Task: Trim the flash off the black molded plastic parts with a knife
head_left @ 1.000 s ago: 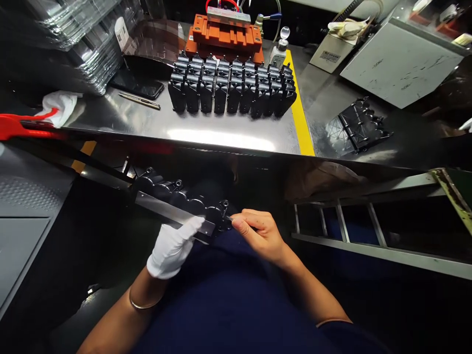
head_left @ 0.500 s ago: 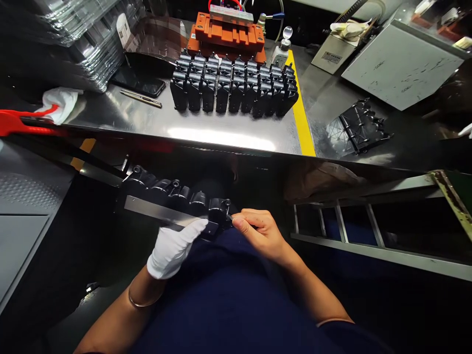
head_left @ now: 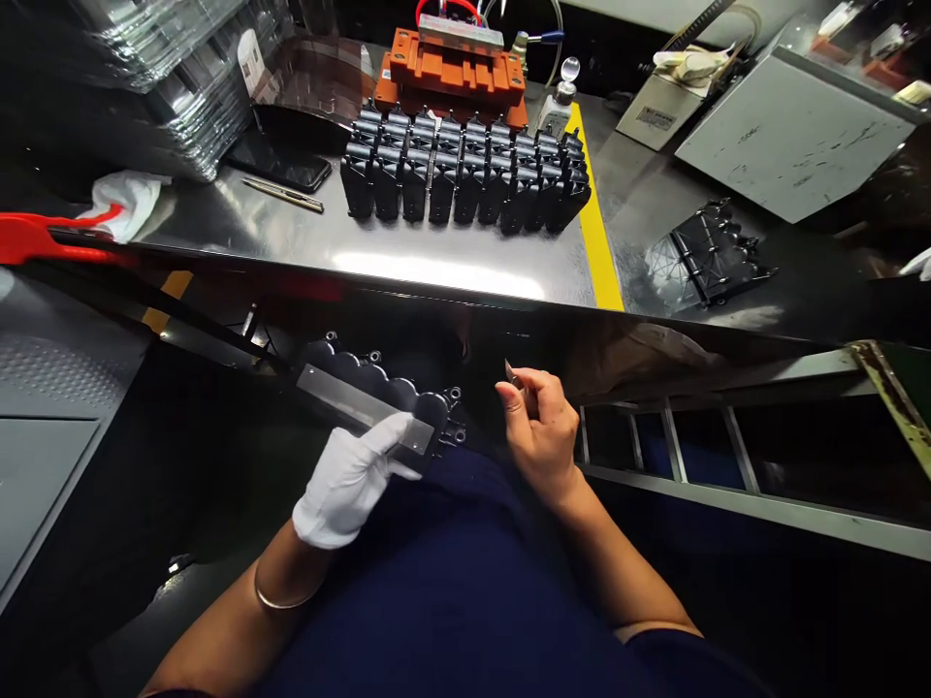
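2 hands busy: white-gloved left hand (head_left: 347,483) grips black moulded plastic part (head_left: 378,385); bare right hand (head_left: 542,436) pinches thin pointed metal pick (head_left: 511,377).

Right hand (head_left: 539,438) is covering most of a small pointed tip (head_left: 507,369), too small to identify. Left gloved hand (head_left: 347,487) is hiding part of the steel strip (head_left: 341,397). Red object (head_left: 44,242) is running off the left edge, stacked clear trays (head_left: 167,68) off the top.

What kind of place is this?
Probably a factory assembly line for small parts: a stainless steel workbench holds rows of identical black moulded plastic parts and an orange fixture, and the gloved left hand suggests careful handling.
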A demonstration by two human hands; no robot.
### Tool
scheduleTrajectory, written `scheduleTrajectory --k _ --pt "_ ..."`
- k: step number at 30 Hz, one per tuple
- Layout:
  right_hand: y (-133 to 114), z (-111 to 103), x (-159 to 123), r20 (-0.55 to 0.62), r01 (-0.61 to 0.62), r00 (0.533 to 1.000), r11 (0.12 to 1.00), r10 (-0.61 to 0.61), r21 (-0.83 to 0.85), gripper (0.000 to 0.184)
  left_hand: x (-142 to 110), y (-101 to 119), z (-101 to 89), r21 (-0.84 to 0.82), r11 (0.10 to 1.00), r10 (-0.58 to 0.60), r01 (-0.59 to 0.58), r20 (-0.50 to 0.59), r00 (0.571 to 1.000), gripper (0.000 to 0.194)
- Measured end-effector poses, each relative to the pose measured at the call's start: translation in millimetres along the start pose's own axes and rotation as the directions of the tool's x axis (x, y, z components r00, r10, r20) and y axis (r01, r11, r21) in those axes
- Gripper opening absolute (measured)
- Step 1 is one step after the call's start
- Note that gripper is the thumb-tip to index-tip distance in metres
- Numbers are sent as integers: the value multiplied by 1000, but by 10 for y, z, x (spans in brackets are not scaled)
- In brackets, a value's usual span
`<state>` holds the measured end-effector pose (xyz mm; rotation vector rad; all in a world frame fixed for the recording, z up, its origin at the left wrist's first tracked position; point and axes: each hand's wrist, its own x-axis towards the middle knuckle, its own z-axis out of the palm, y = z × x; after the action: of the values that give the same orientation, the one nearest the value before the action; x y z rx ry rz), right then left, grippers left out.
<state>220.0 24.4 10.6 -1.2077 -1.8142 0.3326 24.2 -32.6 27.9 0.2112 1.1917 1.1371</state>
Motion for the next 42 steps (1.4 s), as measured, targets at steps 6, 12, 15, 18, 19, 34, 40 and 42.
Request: scheduleTrajectory --k 6,12,15,18,19,34,40,42 --pt "-84 -125 99 367 138 917 988 -153 66 24 13 -4 70 144 981 127 -132 42 991 21" --pt "-122 -89 71 369 158 918 987 -142 -12 28 -41 44 133 154 978 138 -137 8 990 19" --pt "-116 -86 69 397 163 908 986 -133 -41 30 -57 70 142 204 966 162 -161 8 987 24" --pt "-91 -140 128 470 191 871 980 -145 -50 33 -44 54 76 268 944 187 -195 54 981 30" --pt "-77 -174 165 521 210 837 977 -166 -25 34 -37 51 58 265 950 155 -165 59 986 29" --pt "-10 -360 446 690 502 592 860 -417 89 42 128 77 97 86 980 -193 178 219 956 25" --pt "6 -353 461 692 510 578 853 -434 110 41 118 75 107 121 977 -196 174 215 957 24" --pt "15 -358 482 700 502 566 856 -436 128 40 115 55 116 126 976 -201 177 213 956 23"
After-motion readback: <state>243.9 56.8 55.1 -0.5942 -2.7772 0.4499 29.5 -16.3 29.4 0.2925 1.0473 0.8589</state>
